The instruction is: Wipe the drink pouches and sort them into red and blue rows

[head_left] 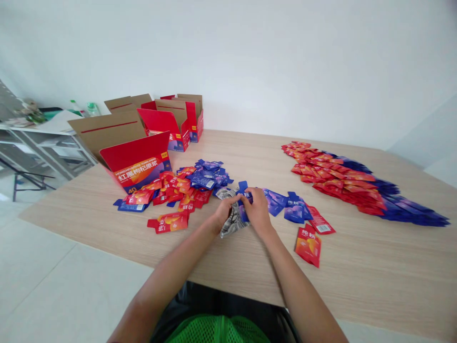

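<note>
Near the table's middle, my right hand is closed on a blue pouch with a tab at its top, its fingers pinching the upper part. My left hand is closed on a crinkled, shiny black-and-white striped piece, whose exact kind I cannot tell. Its fingertips reach the blue pouch's left edge. Both hands meet over the pouch and hide part of it. More blue pouches lie just right of my right hand. A mixed heap of red pouches and blue pouches lies left of my hands.
An open red carton stands behind the heap, with more open cartons near the wall. Overlapping rows of red pouches and blue pouches spread across the right. Single red pouches lie nearer me. A side desk stands at left.
</note>
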Motion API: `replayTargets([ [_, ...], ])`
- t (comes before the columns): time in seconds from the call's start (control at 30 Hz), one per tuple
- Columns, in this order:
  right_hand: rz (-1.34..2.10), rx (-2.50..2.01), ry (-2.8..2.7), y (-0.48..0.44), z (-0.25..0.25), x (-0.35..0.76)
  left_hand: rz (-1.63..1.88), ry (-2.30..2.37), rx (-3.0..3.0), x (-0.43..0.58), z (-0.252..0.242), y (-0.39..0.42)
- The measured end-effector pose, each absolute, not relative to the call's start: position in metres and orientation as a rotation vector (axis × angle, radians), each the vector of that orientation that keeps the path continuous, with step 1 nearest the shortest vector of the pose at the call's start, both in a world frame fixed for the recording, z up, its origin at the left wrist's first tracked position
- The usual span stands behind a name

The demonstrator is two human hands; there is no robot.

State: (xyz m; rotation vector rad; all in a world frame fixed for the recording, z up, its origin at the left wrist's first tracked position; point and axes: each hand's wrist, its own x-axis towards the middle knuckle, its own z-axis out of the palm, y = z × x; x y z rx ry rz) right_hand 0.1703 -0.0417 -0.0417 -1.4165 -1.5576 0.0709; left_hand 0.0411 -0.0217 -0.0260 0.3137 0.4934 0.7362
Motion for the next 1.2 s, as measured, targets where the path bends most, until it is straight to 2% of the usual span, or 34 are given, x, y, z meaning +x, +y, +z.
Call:
replayTargets([
  [0.43,-0.201,-1.447,-1.846,-0.042,-0.044,0.172,0.793,0.407,0.263,0.033,-0.020,-0.012],
  [0.6,-0.203,-1.459,-1.913,-0.046,-0.046,0.165,0.831,0.424,0.267,0.020,-0.013,-0.005],
  [1.2,-0.160,-1.378,-1.588,-0.050,-0.045,0.163,0.714,0.275,0.299,0.050,-0.023,-0.034],
])
